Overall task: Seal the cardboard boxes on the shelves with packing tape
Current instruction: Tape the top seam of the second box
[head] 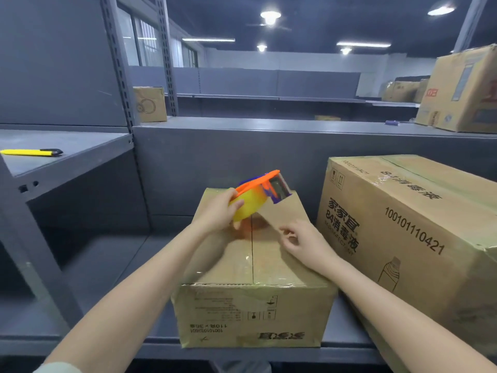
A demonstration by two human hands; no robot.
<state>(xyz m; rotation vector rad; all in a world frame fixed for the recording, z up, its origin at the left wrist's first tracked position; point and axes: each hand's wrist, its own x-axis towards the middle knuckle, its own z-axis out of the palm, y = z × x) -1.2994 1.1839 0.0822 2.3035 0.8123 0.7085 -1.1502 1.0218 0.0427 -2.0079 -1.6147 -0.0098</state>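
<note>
While left hand [215,212] grips tape dispenser [258,196] above small box [252,313] at shelf [94,265] front edge, right hand [302,242] curls beside seam [252,262], pinch unclear; near seam half glossy, far half apparently untaped.

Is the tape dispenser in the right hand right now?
No, the left hand grips the tape dispenser above the small box, while the right hand is apart from it.

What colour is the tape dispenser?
The tape dispenser is yellow with an orange frame, clearest in head view.
</note>
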